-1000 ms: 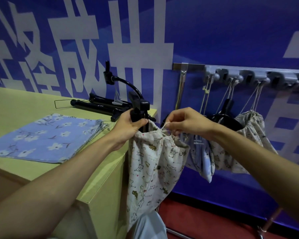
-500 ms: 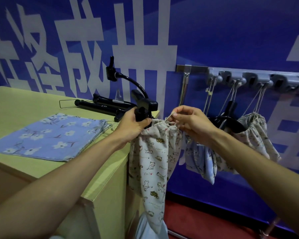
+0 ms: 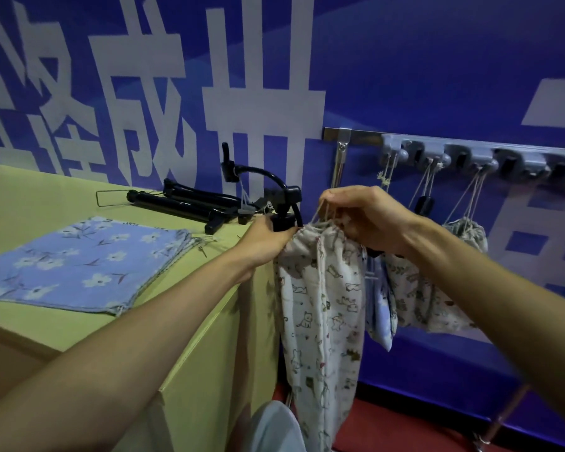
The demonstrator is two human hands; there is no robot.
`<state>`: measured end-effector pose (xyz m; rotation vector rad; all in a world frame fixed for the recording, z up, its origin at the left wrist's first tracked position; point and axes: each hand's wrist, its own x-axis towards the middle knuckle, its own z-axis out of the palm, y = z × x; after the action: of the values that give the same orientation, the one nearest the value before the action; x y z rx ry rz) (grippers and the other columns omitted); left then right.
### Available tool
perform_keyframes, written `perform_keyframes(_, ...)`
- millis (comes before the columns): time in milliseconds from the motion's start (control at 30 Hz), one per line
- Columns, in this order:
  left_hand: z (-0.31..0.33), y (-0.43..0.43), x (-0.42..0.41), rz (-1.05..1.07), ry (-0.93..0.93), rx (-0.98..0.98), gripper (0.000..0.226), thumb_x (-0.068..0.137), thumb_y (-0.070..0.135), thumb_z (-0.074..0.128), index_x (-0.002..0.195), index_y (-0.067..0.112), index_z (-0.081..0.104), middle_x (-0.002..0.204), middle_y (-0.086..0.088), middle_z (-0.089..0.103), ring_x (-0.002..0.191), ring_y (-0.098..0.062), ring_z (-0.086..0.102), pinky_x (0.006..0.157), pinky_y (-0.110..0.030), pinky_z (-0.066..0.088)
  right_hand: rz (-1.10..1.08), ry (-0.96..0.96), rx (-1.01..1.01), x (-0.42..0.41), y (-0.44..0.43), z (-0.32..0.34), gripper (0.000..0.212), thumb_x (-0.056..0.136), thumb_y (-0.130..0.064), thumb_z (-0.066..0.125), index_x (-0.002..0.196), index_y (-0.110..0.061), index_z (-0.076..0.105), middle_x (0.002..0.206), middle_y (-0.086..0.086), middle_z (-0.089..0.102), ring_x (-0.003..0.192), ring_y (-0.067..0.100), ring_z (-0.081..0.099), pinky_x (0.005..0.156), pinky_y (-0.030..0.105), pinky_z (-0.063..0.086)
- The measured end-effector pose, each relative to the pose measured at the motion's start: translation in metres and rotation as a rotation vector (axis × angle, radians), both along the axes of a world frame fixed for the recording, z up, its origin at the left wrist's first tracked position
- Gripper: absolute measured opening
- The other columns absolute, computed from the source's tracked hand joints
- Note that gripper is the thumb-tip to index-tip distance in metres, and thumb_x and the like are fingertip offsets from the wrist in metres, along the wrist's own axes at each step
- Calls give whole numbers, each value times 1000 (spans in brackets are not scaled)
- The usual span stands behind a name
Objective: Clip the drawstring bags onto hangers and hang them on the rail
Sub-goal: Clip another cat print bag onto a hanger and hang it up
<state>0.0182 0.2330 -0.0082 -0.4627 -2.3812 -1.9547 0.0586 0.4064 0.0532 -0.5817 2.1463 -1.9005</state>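
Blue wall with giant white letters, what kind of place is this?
Probably a display or demo booth, not a home. The blue wall looks like a printed banner with huge characters, a hook rail on it holds hanging bags, and a plain table carries a stack of floral bags.

Dim, cool, even indoor light; no glare, only soft shadows. Wide-angle bending toward the edges. Near forearms soft and smeared; whole frame slightly soft.

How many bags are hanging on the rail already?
2: a blue bag behind the right hand, and a leaf-print bag to its right. The right arm may hide more.
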Motion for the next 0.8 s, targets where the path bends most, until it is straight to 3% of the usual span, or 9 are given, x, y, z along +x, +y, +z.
perform_keyframes(67,1,6,-1,-32,-52,-10,14,96,28,57,92,19,65,84,0,68,77,-12,60,65,-19,47,81,0,0,3,5,6,21,95,-8,42,75,-4,51,54,-5,56,47,5,51,49,15,42)
perform_keyframes(200,-1,15,-1,-138,-176,-114,14,88,13,67,102,14,70,97,-11,74,85,-26,69,80,-42,56,109,-12,19,-5,15,4,15,87,-10,50,72,-7,54,66,4,48,56,8,44,54,15,41)
perform_keyframes(300,-4,22,-1,-106,-266,-102,26,82,1,66,104,14,69,94,-9,72,79,-19,66,75,-37,56,28,17,94,-7,17,1,24,94,-4,47,71,-7,51,66,3,43,56,8,39,52,14,38)
perform_keyframes(400,-3,20,5,-58,-354,-56,16,82,11,62,96,17,67,84,-5,67,77,-19,60,68,-31,50,-70,34,138,-8,17,0,32,99,-7,45,67,-9,51,62,1,44,52,7,39,49,14,37)
perform_keyframes(467,-2,13,13,56,-237,-89,2,82,15,63,82,16,64,66,1,63,63,-13,57,58,-23,43,-121,26,154,-7,14,-1,33,99,-12,47,66,-10,52,60,0,43,49,6,39,47,14,37)
perform_keyframes(533,-3,6,22,186,-38,-162,15,80,12,65,70,17,55,54,8,55,52,-7,51,50,-22,37,-150,9,148,-6,10,-1,35,101,-17,47,67,-10,51,59,0,45,46,6,41,44,14,38)
perform_keyframes(633,0,1,38,180,71,-68,20,74,15,62,89,21,51,92,2,53,87,-17,56,75,-32,50,-165,25,157,-4,7,0,37,101,-22,46,66,-12,50,61,1,43,47,8,37,45,16,36)
perform_keyframes(700,7,0,45,168,238,-94,41,68,26,56,108,23,53,111,3,42,110,-21,48,96,-40,46,-188,66,181,-1,6,1,36,100,-23,49,66,-12,52,61,2,46,49,9,37,47,18,34)
perform_keyframes(800,26,10,54,39,359,-316,42,82,40,52,120,23,55,111,5,48,116,-19,45,104,-41,36,-212,113,164,2,5,2,33,98,-21,52,69,-8,59,67,7,55,58,14,47,55,20,40)
